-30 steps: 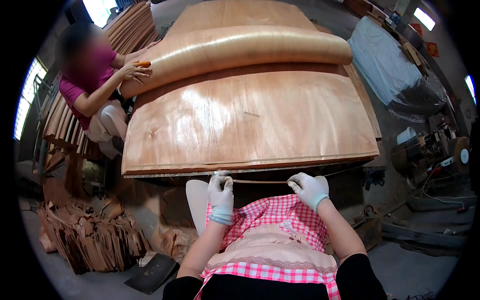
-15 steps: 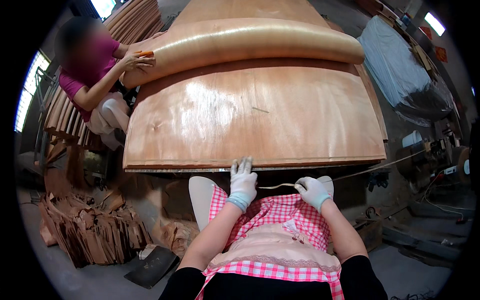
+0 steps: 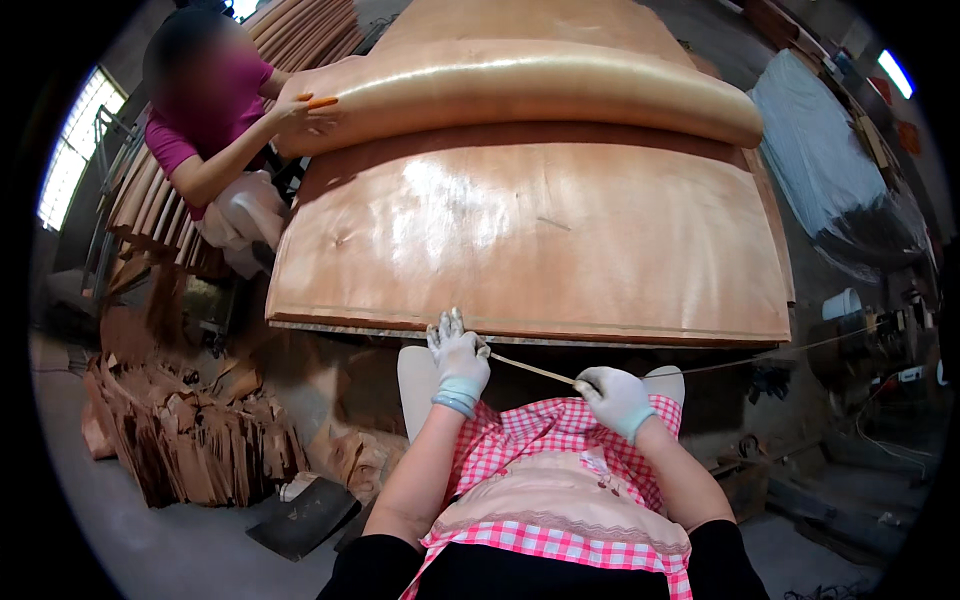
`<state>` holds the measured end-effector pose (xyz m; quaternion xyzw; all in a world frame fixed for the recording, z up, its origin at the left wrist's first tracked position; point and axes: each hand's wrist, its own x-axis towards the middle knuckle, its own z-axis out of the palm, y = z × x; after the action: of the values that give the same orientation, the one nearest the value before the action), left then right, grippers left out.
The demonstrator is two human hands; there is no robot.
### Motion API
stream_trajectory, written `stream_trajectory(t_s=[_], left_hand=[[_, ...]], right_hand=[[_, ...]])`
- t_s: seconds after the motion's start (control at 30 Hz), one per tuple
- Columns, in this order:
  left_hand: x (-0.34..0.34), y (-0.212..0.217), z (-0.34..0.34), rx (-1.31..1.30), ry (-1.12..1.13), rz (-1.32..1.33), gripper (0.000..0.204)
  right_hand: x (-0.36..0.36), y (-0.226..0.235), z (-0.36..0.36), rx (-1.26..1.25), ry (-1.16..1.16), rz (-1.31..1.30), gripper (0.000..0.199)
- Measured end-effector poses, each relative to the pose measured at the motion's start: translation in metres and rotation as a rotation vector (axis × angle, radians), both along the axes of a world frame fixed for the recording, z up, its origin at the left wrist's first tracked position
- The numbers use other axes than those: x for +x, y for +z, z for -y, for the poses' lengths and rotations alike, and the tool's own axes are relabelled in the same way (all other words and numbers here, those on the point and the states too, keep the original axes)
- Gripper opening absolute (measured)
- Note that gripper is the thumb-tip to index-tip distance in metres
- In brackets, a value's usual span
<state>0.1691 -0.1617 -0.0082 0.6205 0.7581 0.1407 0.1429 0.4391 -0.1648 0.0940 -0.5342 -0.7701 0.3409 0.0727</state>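
A large reddish-brown wood veneer sheet (image 3: 560, 270) lies on a stack in front of me, its far part rolled into a thick curl (image 3: 520, 90). My left hand (image 3: 458, 362), in a pale glove, rests stretched fingers on the near edge of the stack. A narrow tan strip (image 3: 532, 369) runs nearly straight from its thumb side to my right hand (image 3: 615, 398). That gloved hand is closed on the strip above my lap. Beyond it, the strip continues as a thin line towards the machinery at the right. How the left thumb grips the strip is partly hidden.
A co-worker (image 3: 215, 130) at the far left has a hand on the curl, with something orange at the fingers. Veneer scraps (image 3: 200, 430) are piled at the lower left. A plastic-covered stack (image 3: 825, 150), a white bucket (image 3: 842, 303) and machinery (image 3: 850, 345) stand at the right.
The strip between my hands has gone from slack and wavy to nearly straight. My left hand has moved left along the stack's edge. The whole view has shifted slightly.
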Motion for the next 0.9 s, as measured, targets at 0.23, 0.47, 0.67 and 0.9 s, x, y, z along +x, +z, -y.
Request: stream_trajectory(t_s=[0.23,0.47,0.67,0.9], left_hand=[[-0.029,0.008,-0.003,0.020,0.151,0.060,0.017],[-0.048,0.004,-0.001,0.019,0.273,0.089,0.018],[-0.053,-0.002,-0.002,-0.038,0.291,0.033,0.021],[-0.062,0.006,-0.013,-0.031,0.399,0.089,0.024]], right_hand=[[-0.008,-0.008,-0.006,-0.008,-0.007,-0.023,0.026],[-0.029,-0.012,-0.003,-0.052,0.034,-0.083,0.026],[-0.038,-0.009,-0.004,-0.121,-0.004,-0.092,0.026],[-0.048,-0.025,-0.002,-0.188,-0.051,-0.256,0.024]])
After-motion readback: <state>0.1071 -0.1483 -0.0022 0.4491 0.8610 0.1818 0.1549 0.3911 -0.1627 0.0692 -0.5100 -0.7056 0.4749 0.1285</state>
